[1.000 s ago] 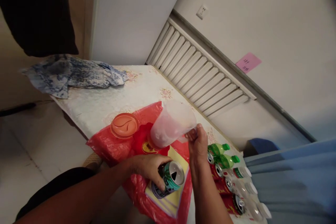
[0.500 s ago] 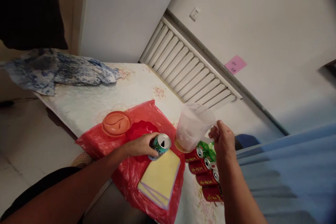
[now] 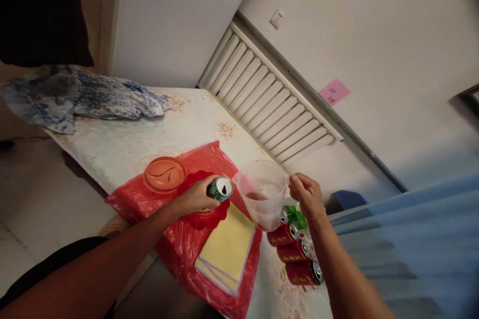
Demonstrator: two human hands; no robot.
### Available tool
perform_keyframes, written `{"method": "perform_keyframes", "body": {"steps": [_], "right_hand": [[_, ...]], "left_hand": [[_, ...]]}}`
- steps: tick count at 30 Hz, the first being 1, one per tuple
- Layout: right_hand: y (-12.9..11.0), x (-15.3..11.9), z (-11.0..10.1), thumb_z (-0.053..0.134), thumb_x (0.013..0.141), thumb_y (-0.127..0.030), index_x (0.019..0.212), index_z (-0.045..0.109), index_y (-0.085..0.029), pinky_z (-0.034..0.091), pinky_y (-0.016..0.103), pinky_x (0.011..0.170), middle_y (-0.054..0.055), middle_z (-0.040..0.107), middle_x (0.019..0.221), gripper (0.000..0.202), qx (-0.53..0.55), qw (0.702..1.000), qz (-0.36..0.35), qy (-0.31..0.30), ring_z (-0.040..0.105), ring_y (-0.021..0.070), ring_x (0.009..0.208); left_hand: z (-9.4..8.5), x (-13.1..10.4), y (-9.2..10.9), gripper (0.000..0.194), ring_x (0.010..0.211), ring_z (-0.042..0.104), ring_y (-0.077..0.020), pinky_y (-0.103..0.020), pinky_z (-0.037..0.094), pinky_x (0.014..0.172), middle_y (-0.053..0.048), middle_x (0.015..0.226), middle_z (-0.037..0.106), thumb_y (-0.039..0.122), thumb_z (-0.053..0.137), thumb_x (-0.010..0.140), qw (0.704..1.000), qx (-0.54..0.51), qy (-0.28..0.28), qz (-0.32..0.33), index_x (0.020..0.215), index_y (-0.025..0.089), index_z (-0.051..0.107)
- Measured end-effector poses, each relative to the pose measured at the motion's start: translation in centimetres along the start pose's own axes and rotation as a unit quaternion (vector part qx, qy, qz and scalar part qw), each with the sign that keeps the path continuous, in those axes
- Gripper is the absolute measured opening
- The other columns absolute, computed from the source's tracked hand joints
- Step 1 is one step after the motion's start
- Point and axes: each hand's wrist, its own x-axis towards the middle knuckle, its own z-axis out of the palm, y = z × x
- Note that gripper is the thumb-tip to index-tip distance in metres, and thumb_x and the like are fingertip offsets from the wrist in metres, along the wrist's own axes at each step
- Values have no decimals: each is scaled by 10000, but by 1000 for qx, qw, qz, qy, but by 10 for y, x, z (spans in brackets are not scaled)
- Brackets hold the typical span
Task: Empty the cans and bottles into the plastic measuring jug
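Observation:
My left hand (image 3: 200, 194) is closed around a green drink can (image 3: 221, 189), its opened top facing up and toward me. Under that hand lies a red scalloped dish (image 3: 205, 217), partly hidden. My right hand (image 3: 307, 194) grips the handle of a clear plastic measuring jug (image 3: 264, 194), which has some brown liquid in it. The jug is held just right of the can, apart from it. Below the jug, a folded yellow cloth (image 3: 226, 249) with a purple edge rests on a red plastic bag (image 3: 175, 249).
An orange divided dish (image 3: 164, 174) sits on the bag's left part. Several red cans (image 3: 299, 273) and green cans (image 3: 295, 215) lie at the right of the flowered table cover (image 3: 194, 124). Patterned fabric (image 3: 112, 97) lies at the far left. A radiator (image 3: 269, 94) runs along the wall.
The jug has come left and lower, tilting less, so the liquid inside shows. The can has risen slightly to the left, uncovering more of the red dish.

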Motion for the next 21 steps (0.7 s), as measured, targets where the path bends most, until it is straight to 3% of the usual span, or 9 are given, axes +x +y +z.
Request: {"method": "perform_keyframes", "body": {"steps": [3,7,21], "right_hand": [[-9,5,4,578,820,-550,538,459,-218,246,241,474,-55,354,494,452,-75,995,-26,-54,317,102,498],[-16,9,10,543,814,-483,533,417,-214,255,246,512,-53,325,526,408,-142,985,-61,-76,324,104,535],[-17,13,19,510,834,-425,551,405,-215,252,247,502,-50,323,524,368,-201,965,-111,-126,320,101,521]], "left_hand": [[-4,0,1,687,1142,610,-252,-361,469,1007,-49,1235,667,145,675,576,1000,8,7,-4,1250,205,554],[-6,0,1,693,1146,608,-255,-364,464,1014,-53,1248,660,148,660,580,1000,21,22,-7,1262,198,548],[-3,6,-7,661,1123,614,-251,-360,470,991,-51,1213,674,136,668,580,998,58,28,3,1230,197,566]]}}
